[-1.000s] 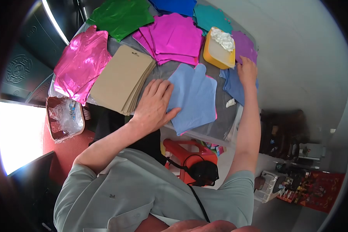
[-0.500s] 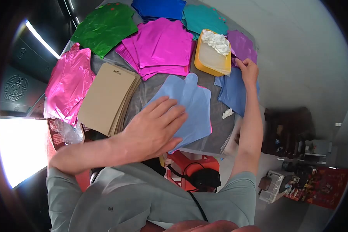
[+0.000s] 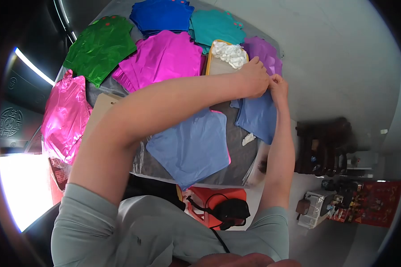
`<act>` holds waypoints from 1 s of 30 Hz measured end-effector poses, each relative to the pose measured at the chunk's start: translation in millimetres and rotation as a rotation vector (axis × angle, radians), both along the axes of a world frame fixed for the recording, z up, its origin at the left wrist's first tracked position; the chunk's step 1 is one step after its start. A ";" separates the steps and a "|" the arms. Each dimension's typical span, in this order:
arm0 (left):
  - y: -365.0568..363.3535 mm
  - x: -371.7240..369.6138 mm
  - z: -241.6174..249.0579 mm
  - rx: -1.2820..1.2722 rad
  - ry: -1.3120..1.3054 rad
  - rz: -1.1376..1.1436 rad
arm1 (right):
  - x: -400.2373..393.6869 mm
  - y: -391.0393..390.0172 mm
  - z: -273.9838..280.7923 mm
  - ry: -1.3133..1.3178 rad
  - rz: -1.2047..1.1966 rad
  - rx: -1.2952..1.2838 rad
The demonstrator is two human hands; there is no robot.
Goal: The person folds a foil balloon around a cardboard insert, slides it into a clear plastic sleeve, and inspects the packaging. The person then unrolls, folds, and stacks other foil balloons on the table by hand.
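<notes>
My left hand (image 3: pixel 254 79) reaches across the table to the right, its fingers curled together by the lower edge of a purple foil sheet (image 3: pixel 263 52). My right hand (image 3: pixel 279 88) meets it there, thumb and finger pinched. What the fingertips hold is hidden or too small to make out. Below the hands lie pale blue foil sheets (image 3: pixel 257 116). A yellow tray (image 3: pixel 208 60) with crumpled white material (image 3: pixel 229 53) sits beside my left hand, partly covered by the arm. Another blue sheet (image 3: pixel 192 144) with a pink edge lies flat in front of me.
Around the table lie magenta (image 3: pixel 167 58), green (image 3: pixel 100 49), dark blue (image 3: pixel 161 15), teal (image 3: pixel 216 27) and pink (image 3: pixel 66 115) foil stacks. My left forearm partly hides a cardboard stack (image 3: pixel 103 104). A white scrap (image 3: pixel 248 139) lies near the right edge. A red stool (image 3: pixel 205 196) stands below.
My left hand has moved from above the front blue sheet up and right to my right hand. My right hand stays near the purple sheet. The camera view has shifted slightly.
</notes>
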State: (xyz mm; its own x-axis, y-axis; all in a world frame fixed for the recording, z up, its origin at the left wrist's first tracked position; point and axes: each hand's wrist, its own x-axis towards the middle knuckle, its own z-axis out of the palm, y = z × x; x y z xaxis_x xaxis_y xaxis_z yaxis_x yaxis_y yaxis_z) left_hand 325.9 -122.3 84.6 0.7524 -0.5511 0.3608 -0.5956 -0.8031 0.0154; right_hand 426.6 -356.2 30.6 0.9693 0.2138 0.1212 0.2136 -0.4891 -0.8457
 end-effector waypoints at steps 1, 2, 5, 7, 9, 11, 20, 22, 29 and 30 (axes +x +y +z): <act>-5.9 8.2 -1.6 -0.008 -0.004 0.002 | -1.7 -0.9 2.6 -0.004 0.002 -0.008; -9.8 13.2 0.2 0.028 0.066 0.013 | -8.3 3.7 7.0 0.044 0.002 0.075; -17.2 26.6 2.5 0.101 0.207 0.030 | -18.1 16.5 13.2 0.139 0.000 0.242; -20.2 33.9 2.8 0.171 0.349 0.030 | -17.9 16.3 9.7 0.118 -0.053 0.286; -22.1 39.0 2.2 0.207 0.417 0.030 | -15.2 13.8 12.7 0.104 -0.079 0.310; -26.9 45.5 -12.0 0.167 0.372 0.039 | -6.5 2.9 23.7 0.017 -0.238 0.350; -26.6 58.9 -21.9 0.153 0.328 0.031 | 5.1 -44.9 169.6 -0.700 -0.542 0.810; -25.7 62.3 -22.7 0.163 0.315 0.036 | -13.6 -32.3 199.8 -0.834 -0.560 0.783; -3.1 38.0 15.2 -0.957 0.722 -0.088 | -153.3 34.5 172.1 -0.946 -0.330 0.195; 15.1 19.6 34.5 -1.477 1.046 -0.226 | -174.7 43.8 154.4 -0.895 -0.210 0.171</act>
